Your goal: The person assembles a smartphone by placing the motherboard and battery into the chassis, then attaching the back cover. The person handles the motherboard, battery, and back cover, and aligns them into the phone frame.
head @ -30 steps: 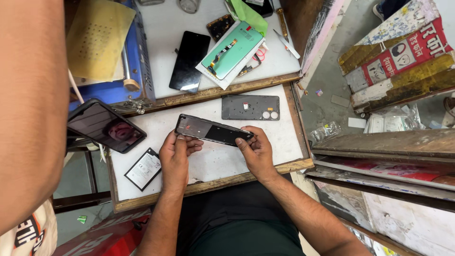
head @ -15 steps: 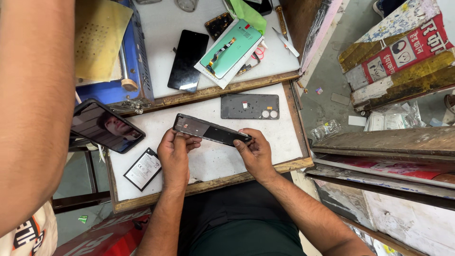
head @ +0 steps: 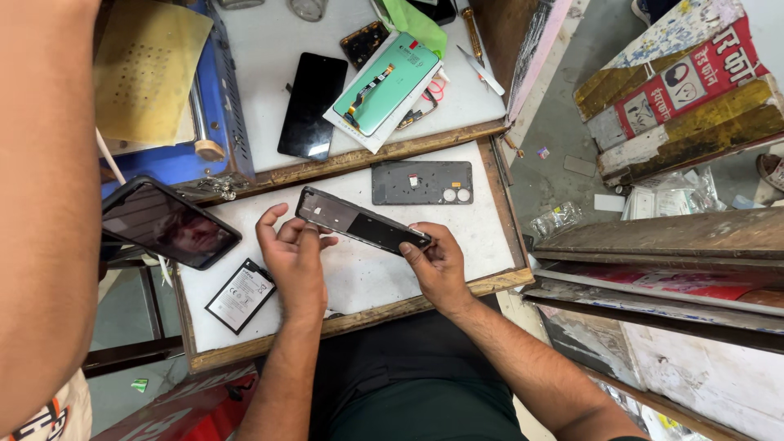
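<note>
Both my hands hold an opened phone frame (head: 361, 220), dark grey and black, tilted above the white work tray (head: 482, 220). My left hand (head: 292, 253) grips its left end with the fingers spread around the edge. My right hand (head: 433, 260) pinches its right end. A grey phone back cover (head: 421, 181) lies flat on the tray just beyond the frame. A black phone battery (head: 239, 296) lies on the tray to the left of my left hand.
Another person's bare arm (head: 45, 204) fills the left side, with a dark phone (head: 169, 222) held beside it. On the upper white bench lie a black screen (head: 313, 104), a green-backed display panel (head: 387, 85) and a screwdriver (head: 471, 24). A blue machine (head: 214, 122) stands left.
My hands and the phone frame have stayed in nearly the same place; the frame's right end has tipped down a little. The dark phone at the left has shifted slightly.
</note>
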